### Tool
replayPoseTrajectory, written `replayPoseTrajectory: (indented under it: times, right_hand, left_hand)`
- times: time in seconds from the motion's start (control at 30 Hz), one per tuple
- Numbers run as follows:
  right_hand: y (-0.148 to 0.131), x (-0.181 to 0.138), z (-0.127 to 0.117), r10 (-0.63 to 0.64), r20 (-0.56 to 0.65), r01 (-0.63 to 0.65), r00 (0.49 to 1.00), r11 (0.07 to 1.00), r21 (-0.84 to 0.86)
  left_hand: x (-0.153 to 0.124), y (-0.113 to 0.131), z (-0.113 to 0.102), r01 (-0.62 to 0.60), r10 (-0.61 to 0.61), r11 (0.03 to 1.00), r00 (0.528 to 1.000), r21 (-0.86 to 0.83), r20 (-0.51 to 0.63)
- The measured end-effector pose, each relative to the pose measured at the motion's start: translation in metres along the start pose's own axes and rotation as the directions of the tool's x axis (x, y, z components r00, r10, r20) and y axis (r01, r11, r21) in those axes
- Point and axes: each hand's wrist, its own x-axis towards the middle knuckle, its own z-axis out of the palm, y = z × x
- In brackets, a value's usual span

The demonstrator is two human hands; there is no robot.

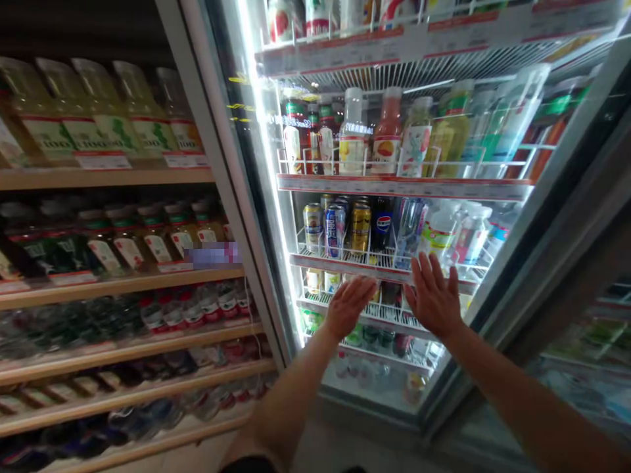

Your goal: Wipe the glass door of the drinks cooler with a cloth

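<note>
Facing the wearer: a lit drinks cooler (367,405), filling the view from 12 round through 3 to 6 o'clock, with the clock centred on the view.
Cooler's long axis: upright, roughly 12 to 6 o'clock, its 2 sides drawing closer toward the bottom.
Left hand: left hand (350,305), at 5 o'clock, palm flat, fingers straight and pressed together, pointing toward 2 o'clock.
Right hand: right hand (436,299), at 4 o'clock, raised flat, fingers spread, pointing toward 11 o'clock; whether either hand touches the cooler front cannot be told.
Dark bottle: dark bottle (383,223), at 3 o'clock, upright, with a round red, white and blue Pepsi emblem; its small lettering is blurred.
Cans: a blue can (335,231) and a gold can (361,230), upright beyond the left hand; their print is too soft to read.
Yellow-green label: clear bottle (438,235), upright, just above the right fingertips.
Orange bottle: orange bottle (388,135), at 1 o'clock, upright, white label with a yellow-orange fruit shape.
Wooden shelves: wooden shelves (111,179), from 7 to 10 o'clock, with bottles (142,135) on top marked "100" in green.
Price strips: red-edged price strip (404,188) under the orange bottle, figures illegible.
</note>
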Motion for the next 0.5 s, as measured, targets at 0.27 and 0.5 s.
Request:
replayPoseTrajectory:
  times: [0.27, 0.5]
  right_hand:
    - [0.003, -0.053, 0.032, -0.042, -0.086, 0.036, 0.995, 0.997, -0.072]
    - [0.01, -0.056, 0.036, -0.05, -0.06, 0.046, 0.997, 0.997, -0.065]
  left_hand:
    - [0.041, 0.009, 0.009, 0.182, -0.176, 0.983, 0.967, 0.014, -0.183]
    - [0.048, 0.011, 0.006, 0.182, -0.183, 0.983, 0.978, -0.015, -0.104]
